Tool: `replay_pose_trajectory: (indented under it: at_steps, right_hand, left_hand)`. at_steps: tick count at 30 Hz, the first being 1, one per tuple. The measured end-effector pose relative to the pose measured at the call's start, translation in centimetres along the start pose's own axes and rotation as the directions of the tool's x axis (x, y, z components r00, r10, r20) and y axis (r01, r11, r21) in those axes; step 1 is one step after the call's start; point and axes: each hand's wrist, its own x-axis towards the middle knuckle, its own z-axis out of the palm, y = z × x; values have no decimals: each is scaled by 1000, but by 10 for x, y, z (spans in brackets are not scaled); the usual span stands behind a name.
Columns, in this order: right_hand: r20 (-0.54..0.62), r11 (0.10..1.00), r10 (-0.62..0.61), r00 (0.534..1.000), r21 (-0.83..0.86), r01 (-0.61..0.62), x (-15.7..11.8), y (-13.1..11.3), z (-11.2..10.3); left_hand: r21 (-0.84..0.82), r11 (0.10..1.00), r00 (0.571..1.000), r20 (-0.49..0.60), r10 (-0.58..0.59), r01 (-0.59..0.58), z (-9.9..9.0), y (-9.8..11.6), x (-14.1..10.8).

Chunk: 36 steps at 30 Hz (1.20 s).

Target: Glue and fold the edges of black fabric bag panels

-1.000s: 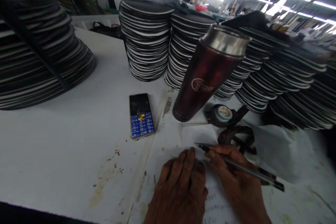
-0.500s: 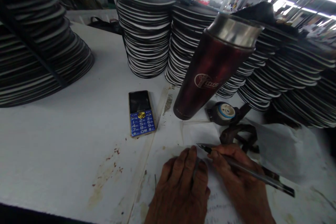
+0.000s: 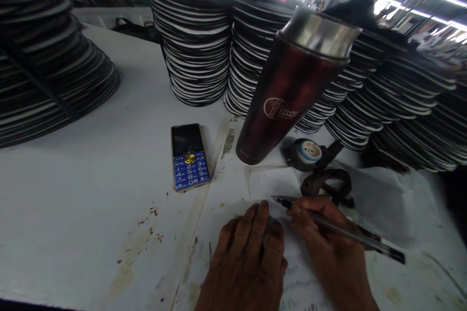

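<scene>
Grey pen (image 3: 365, 239) pinched in the right hand (image 3: 330, 255), nib at the paper (image 3: 273, 180), one o'clock from the left hand (image 3: 248, 252), which lies flat, fingers close: sound bracing (tall flask (image 3: 288, 90) around twelve, mind that), best paired with light, even pressure.

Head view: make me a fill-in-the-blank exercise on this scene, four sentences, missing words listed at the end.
1. The right hand grips a ____.
2. The left hand lies palm ____ on the paper.
3. The phone has a keypad coloured ____.
4. In the picture, the phone lies to the ____ of the dark red tumbler.

Missing words: pen; down; blue; left
</scene>
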Motion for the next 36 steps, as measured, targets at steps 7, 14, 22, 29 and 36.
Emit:
replay_pose_trajectory:
  at_steps: [7,14,22,29,36]
  right_hand:
    - [-10,999,32,999,44,-31,-3,2,0]
    - [-52,992,96,994,85,-91,-1,8,1]
    - [-95,942,169,981,309,-132,0,5,5]
    - [143,972,-216,966,-65,227,20,17,-13]
    - [235,909,-309,921,-213,359,25,18,-8]
  left_hand:
    - [-7,1000,1000,-11,15,-15,0,0,-1]
    - [-25,1000,1000,5,0,1,0,-1,-2]
    - [-86,996,999,49,-11,15,-7,-1,-3]
    - [-108,992,996,63,-58,64,-7,3,-7]
    - [-118,987,987,131,-96,112,-15,7,-2]
